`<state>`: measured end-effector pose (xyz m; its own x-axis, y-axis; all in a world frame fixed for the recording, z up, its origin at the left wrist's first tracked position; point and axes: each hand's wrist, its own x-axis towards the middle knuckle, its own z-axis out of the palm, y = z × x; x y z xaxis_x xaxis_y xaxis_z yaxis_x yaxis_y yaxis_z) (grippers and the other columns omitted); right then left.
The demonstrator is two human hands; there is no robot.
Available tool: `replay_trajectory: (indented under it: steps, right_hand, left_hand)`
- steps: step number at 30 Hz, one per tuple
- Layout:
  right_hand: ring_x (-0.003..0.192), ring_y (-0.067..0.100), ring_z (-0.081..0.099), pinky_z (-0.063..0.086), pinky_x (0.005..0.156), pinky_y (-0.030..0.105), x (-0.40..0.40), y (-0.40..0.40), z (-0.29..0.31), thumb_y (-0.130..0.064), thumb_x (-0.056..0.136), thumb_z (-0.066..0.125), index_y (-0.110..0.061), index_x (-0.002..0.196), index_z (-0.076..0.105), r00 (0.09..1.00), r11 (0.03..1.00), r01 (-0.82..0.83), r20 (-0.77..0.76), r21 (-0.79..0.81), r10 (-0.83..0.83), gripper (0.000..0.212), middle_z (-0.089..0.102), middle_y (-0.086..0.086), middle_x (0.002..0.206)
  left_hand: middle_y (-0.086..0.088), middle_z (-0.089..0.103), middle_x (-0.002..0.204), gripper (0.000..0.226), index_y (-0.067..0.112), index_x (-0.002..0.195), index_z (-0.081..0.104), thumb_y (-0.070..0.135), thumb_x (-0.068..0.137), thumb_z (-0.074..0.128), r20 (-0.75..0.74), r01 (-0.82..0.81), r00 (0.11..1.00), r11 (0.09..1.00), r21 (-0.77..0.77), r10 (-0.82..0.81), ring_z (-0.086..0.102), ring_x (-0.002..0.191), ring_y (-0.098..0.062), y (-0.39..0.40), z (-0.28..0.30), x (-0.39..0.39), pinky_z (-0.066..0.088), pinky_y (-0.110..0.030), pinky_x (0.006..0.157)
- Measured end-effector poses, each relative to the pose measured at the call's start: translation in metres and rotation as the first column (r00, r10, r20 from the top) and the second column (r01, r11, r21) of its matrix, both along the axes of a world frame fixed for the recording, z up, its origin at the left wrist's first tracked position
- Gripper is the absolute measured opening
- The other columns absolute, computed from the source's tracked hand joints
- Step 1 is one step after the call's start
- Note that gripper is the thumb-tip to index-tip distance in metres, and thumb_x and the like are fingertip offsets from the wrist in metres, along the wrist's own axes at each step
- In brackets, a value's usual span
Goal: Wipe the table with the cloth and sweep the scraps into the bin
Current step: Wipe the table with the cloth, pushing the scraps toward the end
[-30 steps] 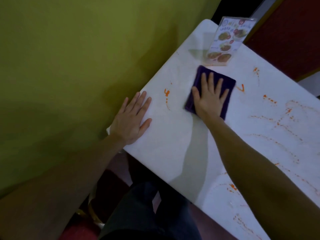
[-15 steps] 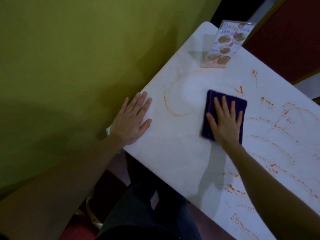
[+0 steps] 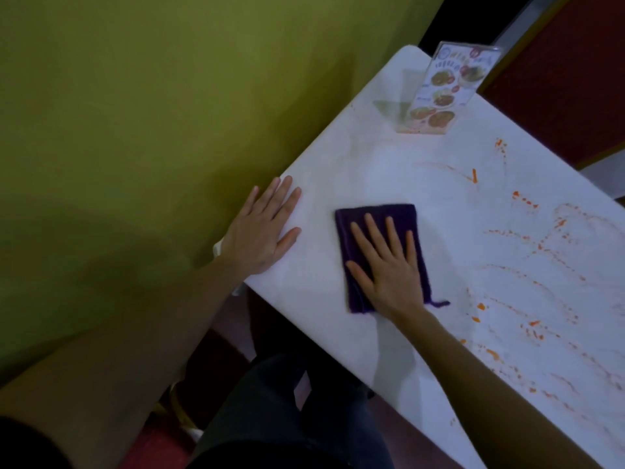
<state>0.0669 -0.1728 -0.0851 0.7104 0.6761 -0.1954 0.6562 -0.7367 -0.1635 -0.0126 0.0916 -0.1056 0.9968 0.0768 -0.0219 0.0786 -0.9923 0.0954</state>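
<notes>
A folded purple cloth (image 3: 358,218) lies flat on the white table (image 3: 389,174). My right hand (image 3: 389,269) presses down on the cloth with straight, spread fingers. My left hand (image 3: 262,231) rests flat on the table's left edge beside the wall, fingers straight. Orange scraps and smears (image 3: 527,265) streak the right half of the table; one orange sliver (image 3: 474,175) lies beyond the cloth. No bin is in view.
A clear menu stand (image 3: 439,93) with food pictures stands at the table's far corner. A yellow-green wall (image 3: 152,113) runs along the table's left side. My dark trouser legs (image 3: 287,418) are below the near edge. A dark red panel (image 3: 568,69) lies beyond the table.
My right hand has swept the cloth from near the menu stand in an arc, right then back toward the near left. The orange arc smear near my left hand is gone. My left hand stayed put.
</notes>
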Motion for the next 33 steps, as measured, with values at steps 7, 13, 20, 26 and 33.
replay_trajectory:
  steps: [7, 13, 20, 26, 33]
  right_hand:
    - [0.152, 0.029, 0.002, 0.002, 0.121, 0.056, 0.083, -0.013, -0.001, -0.064, 0.095, 0.012, -0.035, 0.157, 0.009, 0.96, 0.96, 0.278, 0.032, -0.035, -0.277, 0.069, 0.008, -0.005, 0.166]
    - [0.152, 0.031, 0.004, 0.005, 0.12, 0.056, 0.03, -0.013, -0.002, -0.058, 0.098, 0.018, -0.03, 0.158, 0.014, 0.988, 0.989, 0.146, 0.045, -0.022, -0.145, 0.066, 0.011, -0.002, 0.165]
    - [0.152, 0.027, -0.002, 0.003, 0.121, 0.055, 0.002, 0.045, -0.002, -0.051, 0.103, 0.008, -0.033, 0.158, 0.008, 0.982, 0.982, -0.188, -0.026, -0.021, 0.187, 0.058, 0.008, -0.006, 0.165]
    - [0.153, 0.025, 0.001, 0.0, 0.122, 0.051, 0.083, 0.121, 0.0, -0.05, 0.1, 0.01, -0.035, 0.157, 0.008, 0.994, 0.994, -0.102, 0.022, -0.028, 0.103, 0.059, 0.007, -0.007, 0.166]
    - [0.152, 0.027, 0.001, -0.001, 0.121, 0.055, 0.103, 0.057, -0.005, -0.05, 0.104, 0.024, -0.034, 0.158, 0.01, 0.941, 0.942, 0.335, 0.03, 0.021, -0.336, 0.058, 0.007, -0.005, 0.166]
  left_hand:
    - [-0.007, 0.017, 0.165, 0.067, 0.01, 0.156, 0.025, 0.049, 0.101, 0.024, 0.012, -0.033, 0.999, 0.999, 0.016, 0.033, 0.018, 0.151, -0.023, 0.009, -0.001, -0.024, 0.017, -0.047, 0.121]
    - [-0.006, 0.012, 0.166, 0.068, 0.011, 0.157, 0.02, 0.05, 0.101, 0.023, 0.014, -0.035, 0.999, 0.999, 0.009, 0.035, 0.013, 0.152, -0.022, 0.009, -0.002, -0.026, 0.016, -0.048, 0.122]
    - [-0.006, 0.012, 0.166, 0.068, 0.011, 0.157, 0.02, 0.051, 0.101, 0.022, 0.03, -0.036, 0.999, 0.999, -0.005, 0.036, 0.012, 0.153, -0.022, 0.008, -0.004, -0.026, 0.015, -0.048, 0.122]
    - [-0.006, 0.014, 0.165, 0.066, 0.012, 0.157, 0.022, 0.049, 0.102, 0.026, 0.055, -0.043, 0.998, 0.999, 0.012, 0.042, 0.014, 0.152, -0.021, 0.009, -0.007, -0.027, 0.017, -0.047, 0.122]
    - [-0.006, 0.014, 0.165, 0.067, 0.012, 0.157, 0.022, 0.049, 0.101, 0.026, 0.031, -0.043, 0.999, 0.999, 0.006, 0.042, 0.014, 0.153, -0.022, 0.009, -0.006, -0.026, 0.016, -0.047, 0.122]
